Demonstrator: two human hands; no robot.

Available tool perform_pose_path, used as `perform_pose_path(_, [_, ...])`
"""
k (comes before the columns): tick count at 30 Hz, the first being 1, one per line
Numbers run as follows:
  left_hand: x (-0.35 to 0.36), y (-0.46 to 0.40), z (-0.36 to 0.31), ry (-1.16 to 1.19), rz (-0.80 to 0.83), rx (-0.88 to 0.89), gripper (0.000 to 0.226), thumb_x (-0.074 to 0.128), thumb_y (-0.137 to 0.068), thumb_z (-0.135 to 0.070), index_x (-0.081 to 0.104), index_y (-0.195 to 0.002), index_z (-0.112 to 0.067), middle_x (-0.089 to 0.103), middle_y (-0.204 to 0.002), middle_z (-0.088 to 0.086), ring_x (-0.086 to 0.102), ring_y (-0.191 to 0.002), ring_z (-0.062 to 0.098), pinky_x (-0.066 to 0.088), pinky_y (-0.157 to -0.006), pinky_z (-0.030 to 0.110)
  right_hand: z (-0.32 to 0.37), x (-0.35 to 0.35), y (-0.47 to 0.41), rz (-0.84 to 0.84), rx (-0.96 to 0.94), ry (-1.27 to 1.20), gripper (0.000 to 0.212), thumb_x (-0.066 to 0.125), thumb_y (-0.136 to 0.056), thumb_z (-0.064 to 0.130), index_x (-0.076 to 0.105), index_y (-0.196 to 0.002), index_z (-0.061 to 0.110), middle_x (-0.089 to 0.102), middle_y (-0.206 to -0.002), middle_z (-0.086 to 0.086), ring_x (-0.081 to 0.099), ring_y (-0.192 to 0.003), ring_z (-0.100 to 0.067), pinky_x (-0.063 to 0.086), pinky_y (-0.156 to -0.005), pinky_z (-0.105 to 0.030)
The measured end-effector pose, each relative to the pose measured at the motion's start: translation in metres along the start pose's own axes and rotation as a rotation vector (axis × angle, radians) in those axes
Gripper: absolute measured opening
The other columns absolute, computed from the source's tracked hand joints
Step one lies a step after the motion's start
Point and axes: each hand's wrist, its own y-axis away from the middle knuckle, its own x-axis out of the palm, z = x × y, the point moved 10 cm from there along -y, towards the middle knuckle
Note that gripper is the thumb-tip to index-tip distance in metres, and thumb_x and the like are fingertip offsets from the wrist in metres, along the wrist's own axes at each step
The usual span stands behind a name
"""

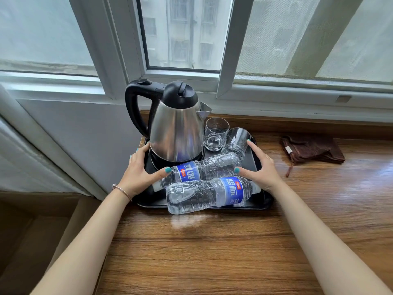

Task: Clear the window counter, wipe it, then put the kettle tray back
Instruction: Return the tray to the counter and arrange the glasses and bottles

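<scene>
A black tray (266,201) sits at the left end of the wooden window counter (212,252). On it stand a steel kettle (176,133) with a black handle and lid on its base, and two clear glasses (215,134) (237,141). Two water bottles with blue labels lie across the tray's front, one behind (204,170) and one nearer (212,193). My left hand (138,173) rests along the tray's left edge, fingers stretched, thumb over the tray. My right hand (261,167) lies along the right edge the same way.
A crumpled brown cloth (311,150) lies on the counter to the right of the tray. The window frame and sill run along the back. A grey wall panel borders the counter's left end, with a drop to the floor beyond it.
</scene>
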Motion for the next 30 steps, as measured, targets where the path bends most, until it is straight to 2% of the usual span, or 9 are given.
perform_pose_path(10, [0.001,-0.001,0.0,-0.01,0.001,0.022,0.118,0.061,-0.051,-0.076,0.022,-0.15,-0.026,0.03,-0.151,-0.004,0.017,-0.142,0.014,0.021,-0.117,0.04,0.0,0.0,0.002,0.0,0.018,0.007,0.104,0.066,-0.046,0.074,0.026,-0.14,0.056,0.032,-0.154,-0.005,0.014,-0.143,-0.022,0.019,-0.113,-0.044])
perform_pose_path(17, [0.001,-0.001,-0.001,-0.021,0.005,0.033,0.118,0.059,-0.052,-0.081,0.019,-0.15,-0.028,0.027,-0.154,-0.004,0.014,-0.145,0.02,0.015,-0.118,0.051,-0.003,0.001,0.001,0.016,0.037,0.021,0.111,0.066,-0.046,0.075,0.026,-0.146,0.051,0.021,-0.158,-0.008,0.006,-0.146,-0.02,0.014,-0.116,-0.044])
perform_pose_path(21, [0.001,0.001,-0.005,-0.018,0.016,0.039,0.117,0.058,-0.053,-0.08,0.017,-0.151,-0.029,0.024,-0.155,-0.003,0.009,-0.146,0.024,0.012,-0.118,0.053,-0.002,0.004,0.003,0.036,0.047,0.031,0.112,0.076,-0.051,0.072,0.024,-0.148,0.049,0.015,-0.161,-0.008,0.001,-0.148,-0.019,0.01,-0.117,-0.042])
perform_pose_path(26, [0.0,0.005,-0.012,-0.03,-0.006,0.043,0.118,0.056,-0.051,-0.08,0.02,-0.15,-0.027,0.024,-0.156,0.002,0.005,-0.147,0.025,0.006,-0.119,0.051,-0.002,0.001,0.005,0.017,0.067,0.057,0.096,0.081,-0.07,0.051,0.024,-0.148,0.05,0.008,-0.161,-0.016,-0.003,-0.149,-0.022,0.009,-0.117,-0.046])
perform_pose_path(30, [-0.004,0.004,-0.013,-0.111,-0.047,0.063,0.12,0.052,-0.051,-0.082,0.023,-0.151,-0.021,0.019,-0.159,0.001,0.003,-0.148,0.021,0.0,-0.119,0.048,-0.003,-0.002,0.007,-0.011,0.086,0.1,0.099,0.076,-0.061,0.062,0.025,-0.146,0.053,0.011,-0.161,-0.013,0.0,-0.148,-0.023,0.01,-0.117,-0.045])
